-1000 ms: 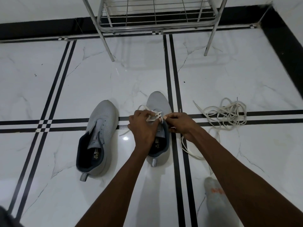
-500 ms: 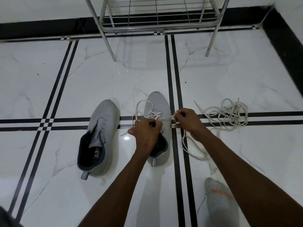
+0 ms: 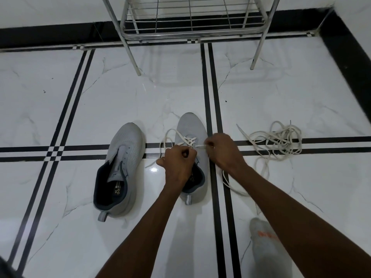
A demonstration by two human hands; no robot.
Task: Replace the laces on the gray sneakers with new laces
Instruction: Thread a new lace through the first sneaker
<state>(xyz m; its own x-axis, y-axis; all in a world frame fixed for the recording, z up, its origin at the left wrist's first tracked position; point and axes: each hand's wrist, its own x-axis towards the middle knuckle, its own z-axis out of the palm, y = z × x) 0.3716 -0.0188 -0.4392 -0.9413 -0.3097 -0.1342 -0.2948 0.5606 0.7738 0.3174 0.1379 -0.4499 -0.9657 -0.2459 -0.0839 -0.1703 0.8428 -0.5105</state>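
Floor: white marble tile with black stripes; a metal rack stands at 12 o'clock. Unlaced gray sneaker lies at 9 o'clock of the gray sneaker you are lacing. Your left hand, fingers clenched, grips the white lace; your right hand pinches its other end. Loose laces are heaped at 3 o'clock.

Two sneakers side by side on the floor: left sneaker, right sneaker. Both hands over the right sneaker. Pile of laces to its right. Rack behind. Socked foot near, right.
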